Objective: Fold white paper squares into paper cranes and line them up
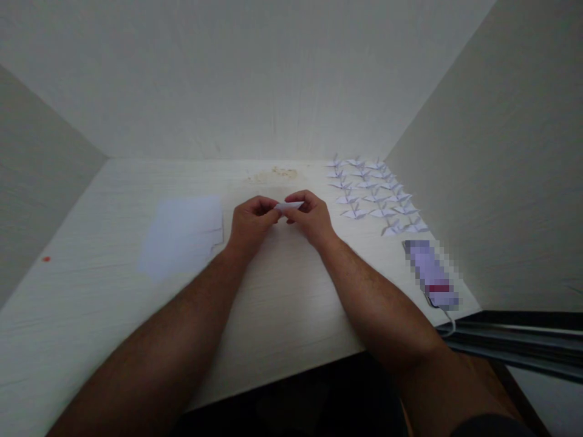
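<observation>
A small folded piece of white paper (290,206) is pinched between both hands above the middle of the table. My left hand (253,222) is closed on its left end, thumb and forefinger together. On its right end, my right hand (314,217) grips with thumb below and forefinger along the upper edge. Fingertips cover parts of the paper, so its full shape cannot be made out. Several folded white paper cranes (364,185) stand in rows to the right of my hands. Left of my left hand lie white paper sheets (182,230).
A phone (430,273), its screen blurred out, lies near the table's right edge with a white cable (452,325) attached. Walls enclose the table (282,315) at the back and sides. A worn patch (285,173) marks the back, and a small red spot (46,259) the far left.
</observation>
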Demonstrator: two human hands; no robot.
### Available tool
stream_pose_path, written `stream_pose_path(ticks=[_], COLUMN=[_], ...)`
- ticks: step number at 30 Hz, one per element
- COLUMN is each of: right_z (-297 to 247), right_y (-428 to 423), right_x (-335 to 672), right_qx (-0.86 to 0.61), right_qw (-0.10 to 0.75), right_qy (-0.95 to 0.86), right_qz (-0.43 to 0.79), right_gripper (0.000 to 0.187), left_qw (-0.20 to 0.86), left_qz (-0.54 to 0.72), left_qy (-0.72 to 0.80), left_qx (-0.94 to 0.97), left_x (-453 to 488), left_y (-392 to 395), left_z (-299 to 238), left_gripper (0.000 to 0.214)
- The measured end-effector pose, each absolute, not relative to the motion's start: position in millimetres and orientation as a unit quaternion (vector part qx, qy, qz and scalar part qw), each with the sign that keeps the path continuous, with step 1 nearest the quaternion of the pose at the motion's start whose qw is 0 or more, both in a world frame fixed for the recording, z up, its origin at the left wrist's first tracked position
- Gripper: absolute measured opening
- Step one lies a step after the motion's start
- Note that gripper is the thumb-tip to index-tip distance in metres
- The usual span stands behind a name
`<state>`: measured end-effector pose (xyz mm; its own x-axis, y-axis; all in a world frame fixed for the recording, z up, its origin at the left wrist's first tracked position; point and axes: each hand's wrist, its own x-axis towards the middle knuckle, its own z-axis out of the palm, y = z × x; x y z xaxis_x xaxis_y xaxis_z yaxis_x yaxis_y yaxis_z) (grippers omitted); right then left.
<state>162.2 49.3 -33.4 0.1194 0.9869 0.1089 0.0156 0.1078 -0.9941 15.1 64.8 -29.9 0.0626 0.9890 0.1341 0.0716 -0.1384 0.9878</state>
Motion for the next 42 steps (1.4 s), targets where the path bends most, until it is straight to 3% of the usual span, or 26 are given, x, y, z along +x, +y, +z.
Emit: stream_pose_path(ticks=[5,13,20,42], right_z=[-31.6,-29.3,-33.0,-37.8], right_y=[47.4,43.9,45.6,47.4], right_x=[163.3,161.9,162.6,163.7], right_qx=[-0.525,-0.544,-0.536,-0.504], right_qw=[0.528,0.517,0.522,0.547], right_qy=[-0.525,-0.567,-0.554,-0.564], right_qz=[0.412,0.34,0.366,0.359], right_gripper=[0.017,0.022,0.007,0.005], left_qw=[0.451,0.448,0.488,0.482], left_qz=[0.489,0.477,0.487,0.488], left_qy=[0.474,0.475,0.441,0.443], left_qx=[0.577,0.589,0.575,0.578], left_x=[14.7,16.2,15.2,15.2], left_y=[63.1,60.4,60.6,64.4], left_z=[-28.1,-24.7,-25.3,-31.1], left_gripper=[0.008,0.008,0.01,0.014])
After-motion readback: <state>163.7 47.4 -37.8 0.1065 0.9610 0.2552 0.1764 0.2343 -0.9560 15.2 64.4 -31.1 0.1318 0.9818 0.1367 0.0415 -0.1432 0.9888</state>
